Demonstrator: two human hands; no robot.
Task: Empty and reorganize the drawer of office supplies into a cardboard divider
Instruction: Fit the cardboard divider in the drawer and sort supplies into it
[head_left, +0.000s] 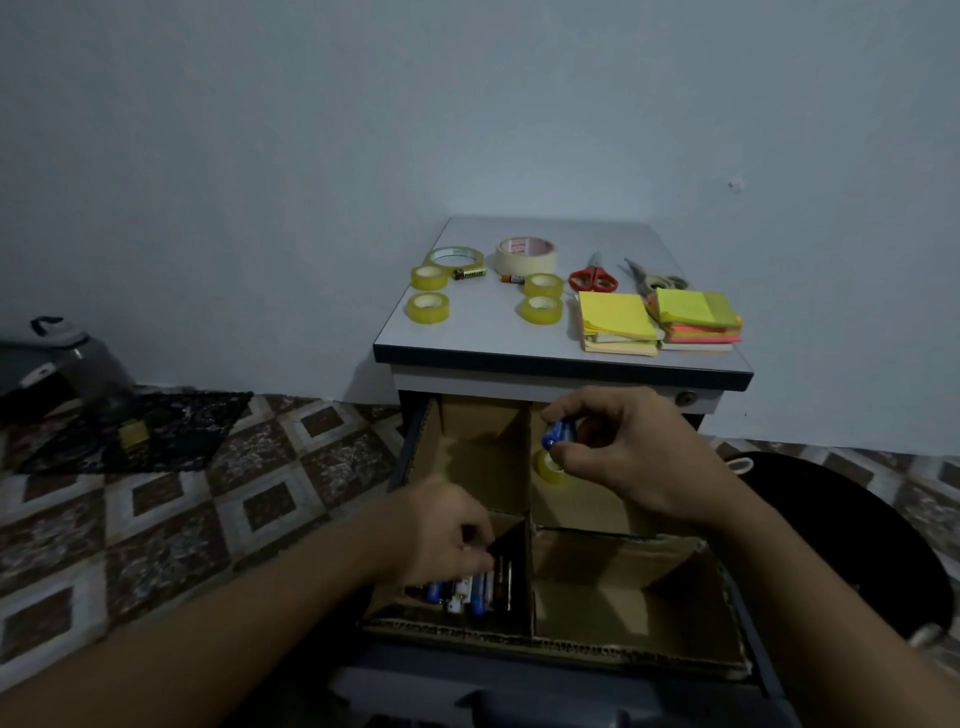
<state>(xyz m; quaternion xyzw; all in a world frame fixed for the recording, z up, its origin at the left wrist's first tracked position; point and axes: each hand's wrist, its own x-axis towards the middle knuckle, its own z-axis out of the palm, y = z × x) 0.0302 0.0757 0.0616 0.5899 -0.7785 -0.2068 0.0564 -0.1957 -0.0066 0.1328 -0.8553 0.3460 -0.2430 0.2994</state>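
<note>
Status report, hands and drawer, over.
Right hand pinching blue batteries over tape roll, far-right compartment. Left hand among stored batteries, divider near-left compartment, grip unclear. Path clear.

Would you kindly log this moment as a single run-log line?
left hand: at batteries, near-left cell of divider | right hand: holds blue batteries over far-right cell | far-right cell: tape roll

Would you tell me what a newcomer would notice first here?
The two hands over the cardboard divider in the drawer: the right hand pinches blue batteries above the far-right compartment, the left hand reaches the battery pile in the near-left one. Behind, bright sticky notes and tape rolls sit on the cabinet top.
</note>
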